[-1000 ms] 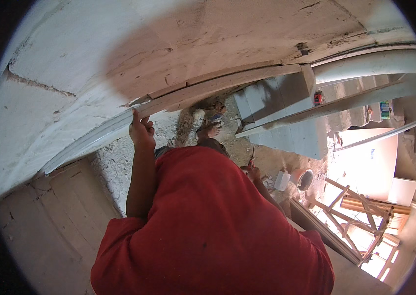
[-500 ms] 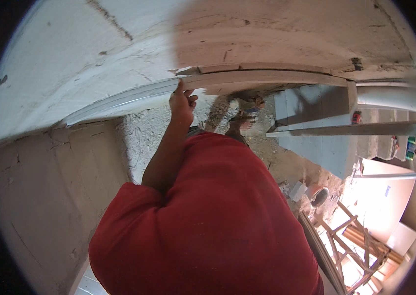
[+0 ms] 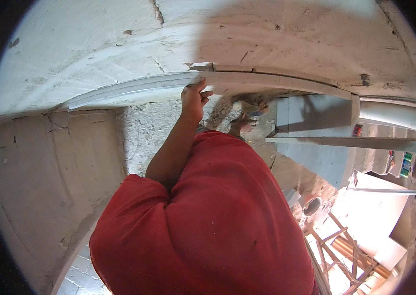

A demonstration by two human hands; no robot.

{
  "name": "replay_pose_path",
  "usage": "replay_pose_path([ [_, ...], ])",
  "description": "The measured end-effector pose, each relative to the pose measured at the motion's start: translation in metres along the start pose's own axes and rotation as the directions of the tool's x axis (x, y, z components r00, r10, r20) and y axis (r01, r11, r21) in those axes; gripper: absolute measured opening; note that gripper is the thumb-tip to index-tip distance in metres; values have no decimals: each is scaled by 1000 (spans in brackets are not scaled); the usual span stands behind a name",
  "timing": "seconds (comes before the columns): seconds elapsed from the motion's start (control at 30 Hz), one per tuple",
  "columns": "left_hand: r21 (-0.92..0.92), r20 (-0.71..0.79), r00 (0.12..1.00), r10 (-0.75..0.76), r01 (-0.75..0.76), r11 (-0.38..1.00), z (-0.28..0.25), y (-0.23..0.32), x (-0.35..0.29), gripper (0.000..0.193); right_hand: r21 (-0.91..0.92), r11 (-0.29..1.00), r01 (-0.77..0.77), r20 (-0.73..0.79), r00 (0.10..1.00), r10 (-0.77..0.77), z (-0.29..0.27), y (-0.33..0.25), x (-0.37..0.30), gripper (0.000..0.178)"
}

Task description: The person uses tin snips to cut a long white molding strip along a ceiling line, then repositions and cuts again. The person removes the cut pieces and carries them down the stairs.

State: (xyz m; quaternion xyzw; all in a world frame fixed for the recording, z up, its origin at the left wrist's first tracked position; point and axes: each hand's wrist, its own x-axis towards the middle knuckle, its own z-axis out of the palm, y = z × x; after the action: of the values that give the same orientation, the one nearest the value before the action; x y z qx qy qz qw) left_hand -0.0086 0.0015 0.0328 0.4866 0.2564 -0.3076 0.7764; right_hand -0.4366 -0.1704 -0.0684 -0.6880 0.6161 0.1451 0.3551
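A long, pale, straight board (image 3: 277, 81) runs along the foot of the plastered wall (image 3: 286, 39). My left hand (image 3: 195, 101) is at the middle of this board, its index fingertip against the near edge. The other fingers are partly bent and spaced apart, not wrapped round the board. Just beyond the fingertip, a chipped gap (image 3: 200, 67) shows between board and wall. My right hand is out of sight, and my red shirt covers much of the lower middle.
Bare feet (image 3: 242, 126) stand on the rubble-strewn floor (image 3: 149, 128). To the right, a plank (image 3: 345, 142) crosses above grey-blue panels (image 3: 311, 105). A round, open-ended container (image 3: 311, 205) and a wooden frame (image 3: 340, 246) lie farther right. A brownish wall (image 3: 60, 162) bounds the left side.
The view has shifted, so wall, board and hand sit farther right in it. My left hand stays at nearly the same stretch of the board.
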Motion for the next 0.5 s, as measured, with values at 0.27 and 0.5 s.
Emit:
replay_pose_path([
  [0.27,-26,5,1000,-2,3,1000,-1,0,2,29,28,952,303,-42,952,-302,-42,-131,-24,59],
  [0.5,-25,11,1000,-12,13,1000,-2,2,1,30,127,833,539,126,824,-552,-74,-229,-50,77],
])
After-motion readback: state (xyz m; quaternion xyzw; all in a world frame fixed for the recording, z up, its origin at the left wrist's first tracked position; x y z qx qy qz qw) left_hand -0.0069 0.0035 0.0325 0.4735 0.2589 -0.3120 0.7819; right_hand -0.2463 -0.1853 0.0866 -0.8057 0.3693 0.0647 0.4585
